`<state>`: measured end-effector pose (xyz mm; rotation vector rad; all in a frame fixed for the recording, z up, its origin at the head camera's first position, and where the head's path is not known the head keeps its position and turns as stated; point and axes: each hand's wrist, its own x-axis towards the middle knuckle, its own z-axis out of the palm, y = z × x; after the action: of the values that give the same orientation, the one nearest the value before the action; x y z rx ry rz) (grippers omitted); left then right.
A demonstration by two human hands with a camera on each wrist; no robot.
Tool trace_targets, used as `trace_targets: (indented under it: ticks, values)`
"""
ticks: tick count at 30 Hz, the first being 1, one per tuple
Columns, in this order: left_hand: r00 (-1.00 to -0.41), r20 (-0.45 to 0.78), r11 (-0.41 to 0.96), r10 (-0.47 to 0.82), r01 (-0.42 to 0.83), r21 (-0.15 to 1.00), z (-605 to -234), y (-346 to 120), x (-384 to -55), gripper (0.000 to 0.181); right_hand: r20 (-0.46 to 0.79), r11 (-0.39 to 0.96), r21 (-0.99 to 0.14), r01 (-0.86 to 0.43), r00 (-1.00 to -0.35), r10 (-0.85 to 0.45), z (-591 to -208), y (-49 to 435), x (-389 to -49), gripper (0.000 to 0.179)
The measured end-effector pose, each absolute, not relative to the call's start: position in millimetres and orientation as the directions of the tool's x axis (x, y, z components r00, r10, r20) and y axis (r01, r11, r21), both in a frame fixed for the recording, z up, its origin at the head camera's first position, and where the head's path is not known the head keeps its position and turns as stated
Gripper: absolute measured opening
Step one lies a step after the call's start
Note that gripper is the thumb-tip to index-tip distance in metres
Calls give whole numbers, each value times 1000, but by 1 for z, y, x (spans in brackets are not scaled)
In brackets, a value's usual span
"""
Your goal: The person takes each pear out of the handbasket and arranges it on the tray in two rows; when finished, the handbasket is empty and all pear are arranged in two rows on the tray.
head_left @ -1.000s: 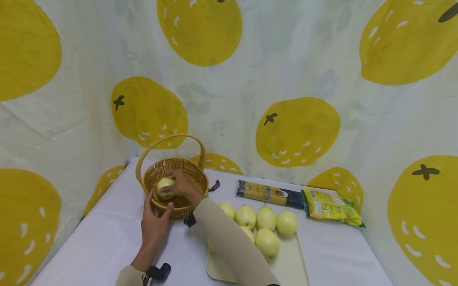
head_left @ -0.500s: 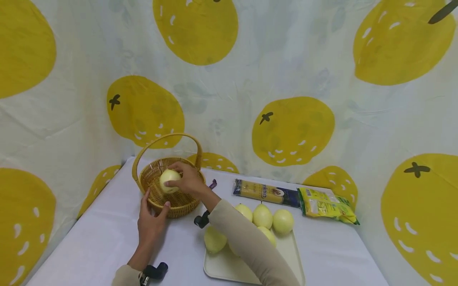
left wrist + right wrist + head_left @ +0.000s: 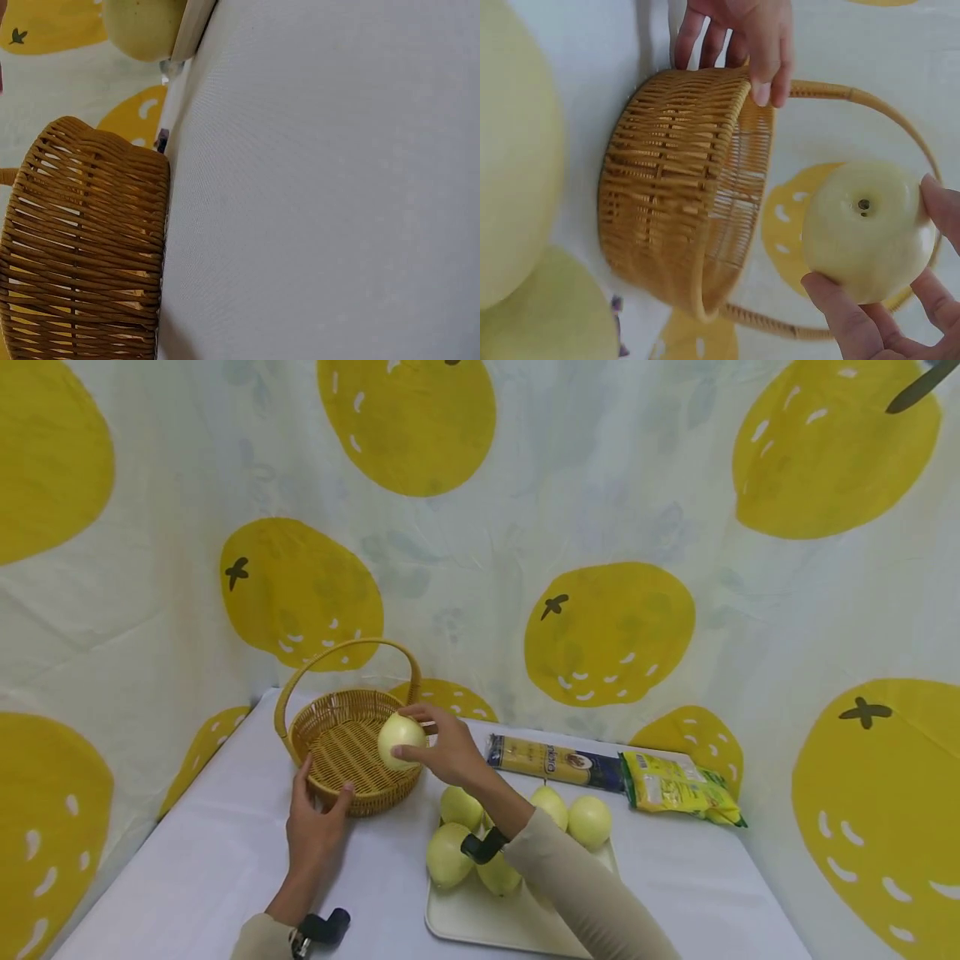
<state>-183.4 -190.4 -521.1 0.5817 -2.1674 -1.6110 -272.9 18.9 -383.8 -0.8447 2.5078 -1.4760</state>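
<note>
A pale yellow-green pear [image 3: 397, 743] is pinched between the thumb and fingers of my right hand [image 3: 453, 753], held up over the right rim of a round wicker basket [image 3: 348, 753] with a tall handle. The right wrist view shows the pear's [image 3: 866, 232] dimpled end facing the camera. My left hand [image 3: 315, 835] grips the basket's near-left rim; in the right wrist view the left thumb lies over the rim and the fingers stay outside. No fruit shows inside the basket. In the left wrist view only the basket's woven side [image 3: 82, 240] appears, without the hand.
Right of the basket, a cream tray [image 3: 487, 931] bears several pears [image 3: 448, 857], partly covered by the right forearm. Behind it lie a long blue-and-gold packet [image 3: 555, 764] and a yellow-green bag [image 3: 678, 783]. A patterned curtain hangs behind the table.
The right hand has lifted the pear from inside the basket and carried it up and right to the rim. The left hand stays on the basket.
</note>
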Motion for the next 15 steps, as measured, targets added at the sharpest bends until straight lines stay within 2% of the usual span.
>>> trace_targets:
  ticks: [7,15]
  values:
    - [-839,61,270,-540,-104,957,-522,-191,-183,94,225,331,-852,-405,-855,-467,-387,76,-258,56]
    - [-839,49,260,-542,-112,959,-520,-190,-184,94,179,372,-872,-318,-915,-362,-394,145,-233,58]
